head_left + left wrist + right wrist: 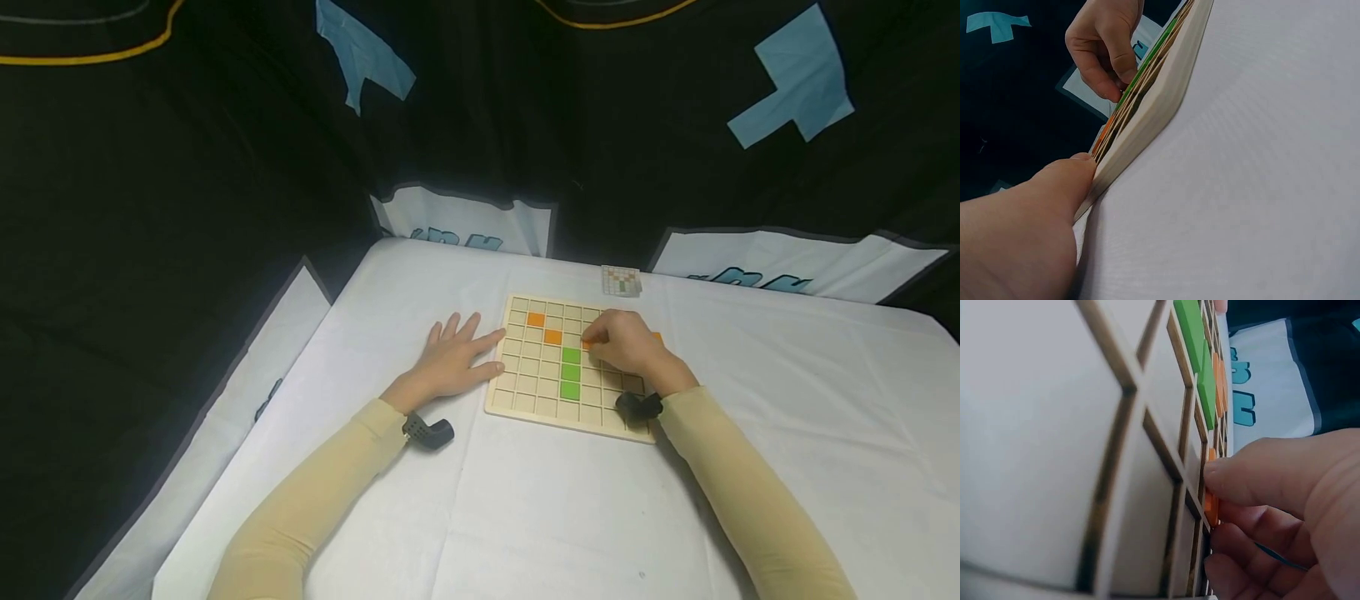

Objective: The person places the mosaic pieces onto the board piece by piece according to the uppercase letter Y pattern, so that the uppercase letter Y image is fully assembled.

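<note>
A wooden grid board (pixel 525 387) lies flat on the table. Down its middle runs a column of green tiles (pixel 570 372), with orange tiles (pixel 536 319) up and to the left. My right hand (pixel 630 343) is over the board's right half, pinching an orange tile (pixel 1211 509) at the grid between thumb and fingers. Part of another orange tile (pixel 657 336) shows behind that hand. My left hand (pixel 448 360) rests palm down on the cloth with fingers spread, its thumb and forefinger touching the board's left edge.
A small card (pixel 621 282) printed with a coloured grid lies beyond the board, near the table's far edge. White cloth (pixel 540 517) covers the table. Dark drapes (pixel 480 150) with pieces of blue tape hang behind and to the left.
</note>
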`<state>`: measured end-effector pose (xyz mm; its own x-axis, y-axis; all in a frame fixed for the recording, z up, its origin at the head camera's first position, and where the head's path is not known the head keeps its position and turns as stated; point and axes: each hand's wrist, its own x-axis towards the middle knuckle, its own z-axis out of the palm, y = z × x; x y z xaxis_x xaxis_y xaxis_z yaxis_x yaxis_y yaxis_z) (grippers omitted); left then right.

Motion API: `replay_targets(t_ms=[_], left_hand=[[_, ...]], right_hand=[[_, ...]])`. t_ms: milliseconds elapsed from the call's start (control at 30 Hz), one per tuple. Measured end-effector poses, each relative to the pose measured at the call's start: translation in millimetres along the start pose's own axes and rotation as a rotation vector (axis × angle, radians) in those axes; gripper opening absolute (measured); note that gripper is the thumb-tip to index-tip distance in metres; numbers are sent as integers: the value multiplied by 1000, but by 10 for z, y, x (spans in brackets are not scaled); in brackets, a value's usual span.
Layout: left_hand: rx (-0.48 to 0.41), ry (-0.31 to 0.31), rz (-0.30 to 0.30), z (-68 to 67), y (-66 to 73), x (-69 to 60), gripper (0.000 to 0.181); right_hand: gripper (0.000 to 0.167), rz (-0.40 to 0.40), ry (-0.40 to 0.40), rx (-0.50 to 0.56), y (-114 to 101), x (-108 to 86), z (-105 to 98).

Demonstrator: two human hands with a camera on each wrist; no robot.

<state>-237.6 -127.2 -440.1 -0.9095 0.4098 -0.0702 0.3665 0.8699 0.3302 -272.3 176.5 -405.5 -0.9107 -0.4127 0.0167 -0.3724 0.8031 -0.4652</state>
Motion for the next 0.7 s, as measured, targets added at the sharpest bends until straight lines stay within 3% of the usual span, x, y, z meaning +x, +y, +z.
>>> replay_targets(t_ms=[700], left_hand=[[-17,-5,-6,6,-14,9,68]], right_hand=[[28,-11,5,-10,-9,11,6]])
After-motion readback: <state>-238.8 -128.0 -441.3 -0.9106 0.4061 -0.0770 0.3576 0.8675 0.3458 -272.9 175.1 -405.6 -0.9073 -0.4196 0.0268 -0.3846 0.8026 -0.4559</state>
